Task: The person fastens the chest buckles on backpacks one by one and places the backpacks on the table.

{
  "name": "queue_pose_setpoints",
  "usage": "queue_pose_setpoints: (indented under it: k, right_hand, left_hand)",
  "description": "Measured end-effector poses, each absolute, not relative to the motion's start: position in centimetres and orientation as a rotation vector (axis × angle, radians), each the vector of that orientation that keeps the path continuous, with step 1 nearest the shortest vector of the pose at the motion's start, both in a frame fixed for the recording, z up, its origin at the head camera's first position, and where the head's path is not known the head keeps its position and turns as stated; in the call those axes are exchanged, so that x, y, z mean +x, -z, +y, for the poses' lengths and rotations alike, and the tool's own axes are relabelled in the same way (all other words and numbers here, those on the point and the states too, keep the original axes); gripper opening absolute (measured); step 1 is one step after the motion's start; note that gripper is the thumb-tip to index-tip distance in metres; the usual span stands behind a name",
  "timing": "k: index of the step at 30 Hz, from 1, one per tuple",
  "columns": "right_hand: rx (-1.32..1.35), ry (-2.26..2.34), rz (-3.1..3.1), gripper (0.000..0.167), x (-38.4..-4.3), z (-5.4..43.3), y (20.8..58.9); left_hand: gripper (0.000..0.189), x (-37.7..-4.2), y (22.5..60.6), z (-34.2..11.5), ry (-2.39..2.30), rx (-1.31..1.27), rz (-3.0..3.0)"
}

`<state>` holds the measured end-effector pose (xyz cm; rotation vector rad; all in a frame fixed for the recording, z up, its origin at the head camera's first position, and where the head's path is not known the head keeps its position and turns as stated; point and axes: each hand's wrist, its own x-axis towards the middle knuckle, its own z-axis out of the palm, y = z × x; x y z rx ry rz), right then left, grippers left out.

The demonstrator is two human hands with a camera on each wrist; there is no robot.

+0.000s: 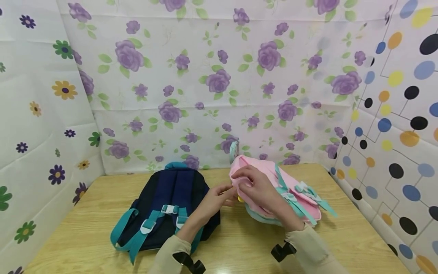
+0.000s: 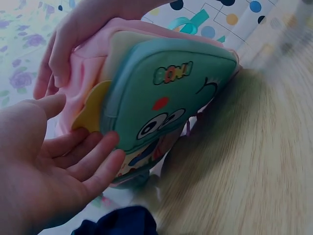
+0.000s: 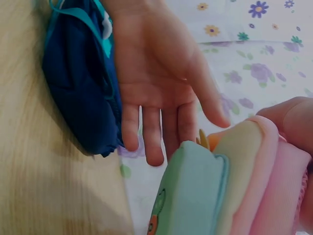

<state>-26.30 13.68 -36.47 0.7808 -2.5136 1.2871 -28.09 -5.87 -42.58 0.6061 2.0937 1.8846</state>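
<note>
A pink backpack (image 1: 265, 166) with teal straps lies on its front at the right of the table, its top end slightly raised. My right hand (image 1: 258, 187) grips that top end, fingers bent over the pink cloth. The left wrist view shows the teal front pocket (image 2: 195, 63) with a cartoon face, and a yellow flap (image 2: 93, 108) beside it. My left hand (image 1: 215, 199) is palm up at the same end, fingers mostly straight by the yellow flap and pocket edge. Whether the fingertips touch is hard to tell.
To the left, a navy backpack (image 1: 175, 190) lies with its teal straps (image 1: 123, 232) and white buckles facing up, close to my left forearm. A small light-blue rounded thing (image 1: 234, 152) stands up behind the pink backpack. Patterned cloth walls (image 1: 212, 91) surround the wooden table (image 1: 89, 228).
</note>
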Motion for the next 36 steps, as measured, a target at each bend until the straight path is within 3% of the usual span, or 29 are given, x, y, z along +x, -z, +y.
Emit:
queue_pose_setpoints:
  k: [13, 22, 29, 36]
  right_hand:
    - [1.025, -1.292, -2.517, 0.024, -26.2, 13.1, 37.9]
    - [1.011, -1.281, -2.525, 0.020, -25.9, 13.8, 37.9]
    - [1.032, -1.199, -2.558, 0.022, -25.6, 15.1, 38.0]
    - [1.020, -1.140, -2.600, 0.023, -25.8, 16.6, 37.8]
  left_hand:
    - [0.053, -27.8, 42.2, -7.2, -1.764, 0.449, 2.060]
    - [0.063, -27.6, 42.4, -7.3, -1.736, 0.438, 2.043]
    - [0.088, -27.3, 42.3, -7.3, -1.660, 0.419, 2.100]
    - [0.090, -27.2, 42.3, -6.8, -1.582, 0.485, 2.249]
